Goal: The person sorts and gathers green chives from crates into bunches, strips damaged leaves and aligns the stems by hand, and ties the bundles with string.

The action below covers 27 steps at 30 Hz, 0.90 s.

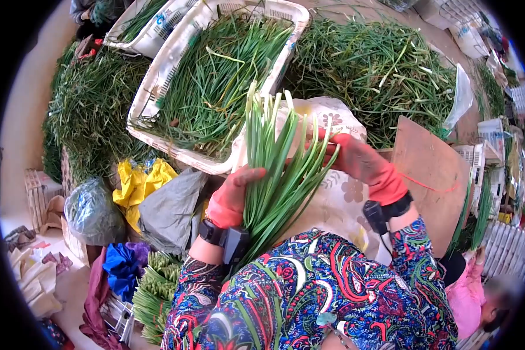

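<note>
Our left hand (234, 195) closes round the bunch of green stalks (283, 178) above the floral cloth (326, 210); our right hand (361, 162) curls at the stalks' right edge, whether gripping we cannot tell. The bunch seems light, limp, easily bruised; we'd hold it near the paler ends. Farther into the room: a white crate (292, 44) left, a leafy heap (379, 81) right.

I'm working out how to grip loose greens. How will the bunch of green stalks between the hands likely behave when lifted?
The bunch of green stalks will probably flex, being long and thin. It may splay or shed strands, since its pale ends fan apart unevenly and no tie shows on the visible part.
</note>
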### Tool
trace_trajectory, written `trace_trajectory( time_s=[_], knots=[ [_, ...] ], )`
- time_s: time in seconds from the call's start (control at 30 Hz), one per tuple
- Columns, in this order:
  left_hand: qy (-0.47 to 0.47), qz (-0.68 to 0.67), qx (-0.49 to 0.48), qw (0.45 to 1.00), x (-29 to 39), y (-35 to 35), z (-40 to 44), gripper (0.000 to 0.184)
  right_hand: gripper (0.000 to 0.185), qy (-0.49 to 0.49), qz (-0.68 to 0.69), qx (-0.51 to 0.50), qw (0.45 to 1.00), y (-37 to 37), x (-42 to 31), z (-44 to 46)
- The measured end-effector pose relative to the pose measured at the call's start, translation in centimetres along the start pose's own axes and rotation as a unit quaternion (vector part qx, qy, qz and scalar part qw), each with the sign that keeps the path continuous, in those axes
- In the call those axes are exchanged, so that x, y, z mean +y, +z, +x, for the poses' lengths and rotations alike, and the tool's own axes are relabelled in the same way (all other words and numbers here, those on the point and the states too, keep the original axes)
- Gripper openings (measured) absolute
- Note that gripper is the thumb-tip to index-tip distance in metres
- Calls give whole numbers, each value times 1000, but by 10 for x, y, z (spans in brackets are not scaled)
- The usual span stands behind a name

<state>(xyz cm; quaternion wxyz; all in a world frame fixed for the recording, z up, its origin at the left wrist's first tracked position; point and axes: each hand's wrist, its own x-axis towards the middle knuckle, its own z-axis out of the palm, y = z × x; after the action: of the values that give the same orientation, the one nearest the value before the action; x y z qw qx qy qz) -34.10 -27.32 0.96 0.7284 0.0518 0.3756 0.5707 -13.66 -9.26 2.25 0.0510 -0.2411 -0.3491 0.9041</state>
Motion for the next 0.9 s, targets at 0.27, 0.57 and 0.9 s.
trace_trajectory(
  time_s=[0.27, 0.57, 0.9],
  knots=[
    [-14, 190, 87, 978, 0, 1, -15, 34, 29, -86, 5, 102, 991, 29, -8, 27],
    [-111, 63, -57, 990, -7, 18, -1, 36, 50, -72, 89, 7, 993, 57, -19, 29],
    [180, 260, 85, 945, -1, 49, 25, 18, 34, -109, 35, 78, 990, 51, -9, 31]
  ],
)
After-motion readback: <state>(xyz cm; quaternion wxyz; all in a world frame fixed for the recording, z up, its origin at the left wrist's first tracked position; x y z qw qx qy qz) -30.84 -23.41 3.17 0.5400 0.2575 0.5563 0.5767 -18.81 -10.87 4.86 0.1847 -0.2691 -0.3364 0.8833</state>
